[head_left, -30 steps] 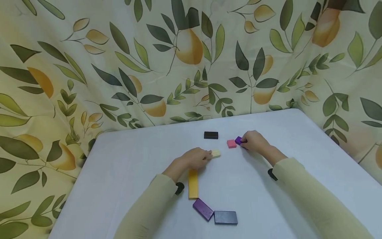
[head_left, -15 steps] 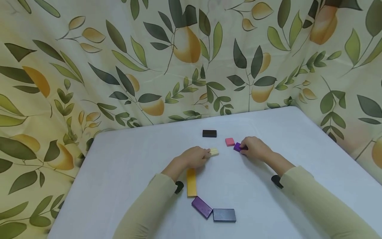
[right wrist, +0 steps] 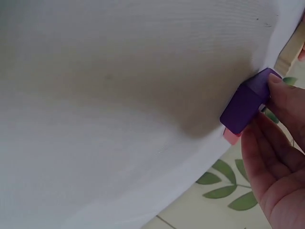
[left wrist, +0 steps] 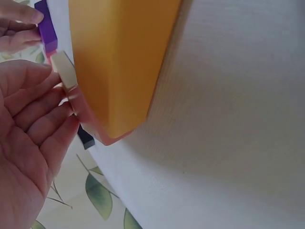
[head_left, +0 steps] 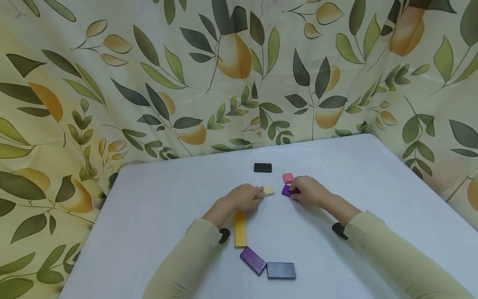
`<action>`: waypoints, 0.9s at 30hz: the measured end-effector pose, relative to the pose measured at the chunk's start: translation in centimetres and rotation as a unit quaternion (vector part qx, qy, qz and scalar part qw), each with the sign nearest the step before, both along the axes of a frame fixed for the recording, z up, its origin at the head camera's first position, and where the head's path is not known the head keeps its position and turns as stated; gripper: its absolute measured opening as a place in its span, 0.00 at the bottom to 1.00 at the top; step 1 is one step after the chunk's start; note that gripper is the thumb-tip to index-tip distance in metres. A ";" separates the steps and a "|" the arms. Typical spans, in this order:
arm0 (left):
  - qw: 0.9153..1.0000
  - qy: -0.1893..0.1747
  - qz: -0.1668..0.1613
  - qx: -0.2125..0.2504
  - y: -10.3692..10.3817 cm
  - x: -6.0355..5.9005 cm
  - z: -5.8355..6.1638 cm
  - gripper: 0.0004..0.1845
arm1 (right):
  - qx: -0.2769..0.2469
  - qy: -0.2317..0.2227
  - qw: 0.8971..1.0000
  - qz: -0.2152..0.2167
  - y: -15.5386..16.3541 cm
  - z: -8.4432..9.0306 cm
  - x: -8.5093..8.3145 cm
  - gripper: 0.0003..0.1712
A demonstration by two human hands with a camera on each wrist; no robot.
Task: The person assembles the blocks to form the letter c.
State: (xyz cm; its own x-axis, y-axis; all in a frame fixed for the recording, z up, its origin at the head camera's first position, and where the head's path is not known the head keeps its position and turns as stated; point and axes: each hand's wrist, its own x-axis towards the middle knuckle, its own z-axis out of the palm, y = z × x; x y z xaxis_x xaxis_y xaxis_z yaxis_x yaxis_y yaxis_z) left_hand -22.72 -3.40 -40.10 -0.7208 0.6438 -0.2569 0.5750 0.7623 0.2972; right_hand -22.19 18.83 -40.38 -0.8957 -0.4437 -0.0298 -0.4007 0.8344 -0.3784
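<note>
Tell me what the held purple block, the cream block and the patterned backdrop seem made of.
Held purple block: painted wood or plastic, can't tell which; even colour, flat low-sheen faces. Cream block: possibly wood, bare or painted; pale, matte faces, too small to show grain. Patterned backdrop: probably printed fabric, matte; it hangs in soft folds.

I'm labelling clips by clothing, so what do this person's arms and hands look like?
The left sleeve and right sleeve are long, plain and pale yellow-green. A small black item shows at the left cuff, and a similar one at the right; too little shows to identify them. Both hands are bare, without gloves.
</note>
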 end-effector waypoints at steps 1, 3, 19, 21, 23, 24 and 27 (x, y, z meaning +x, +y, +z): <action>1.000 0.001 -0.001 0.001 0.0 0.0 -0.1 0.18 | 0.000 -0.005 1.000 0.002 -0.2 0.0 0.0 0.08; 1.000 0.005 -0.004 0.001 -0.1 0.2 -0.3 0.18 | -0.001 -0.012 1.000 0.003 -0.6 -0.1 0.0 0.09; 1.000 0.015 -0.008 0.001 0.1 -0.1 -0.4 0.18 | -0.011 -0.019 0.999 0.024 -1.1 0.2 -0.7 0.06; 1.000 0.014 -0.007 0.001 0.1 -0.1 -0.4 0.18 | -0.012 -0.011 0.999 0.029 -1.2 0.1 -0.8 0.06; 1.000 0.014 -0.006 0.001 0.1 -0.1 -0.4 0.18 | -0.010 -0.002 0.999 0.034 -1.3 0.1 -0.9 0.05; 1.000 0.014 -0.005 0.001 0.0 -0.2 -0.4 0.18 | -0.011 0.002 0.999 0.035 -1.4 0.0 -1.0 0.05; 1.000 0.012 0.000 0.001 -0.1 -0.2 -0.3 0.18 | -0.006 0.009 0.999 0.041 -1.6 0.0 -1.2 0.06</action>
State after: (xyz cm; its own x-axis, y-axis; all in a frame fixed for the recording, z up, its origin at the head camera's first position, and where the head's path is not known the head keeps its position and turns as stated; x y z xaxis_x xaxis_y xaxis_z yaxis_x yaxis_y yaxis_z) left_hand -22.89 -3.52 -40.44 -0.7267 0.6439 -0.2394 0.5815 0.7621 0.2846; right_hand -23.38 17.23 -40.43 -0.8566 -0.5160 -0.0076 -0.4749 0.7939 -0.3797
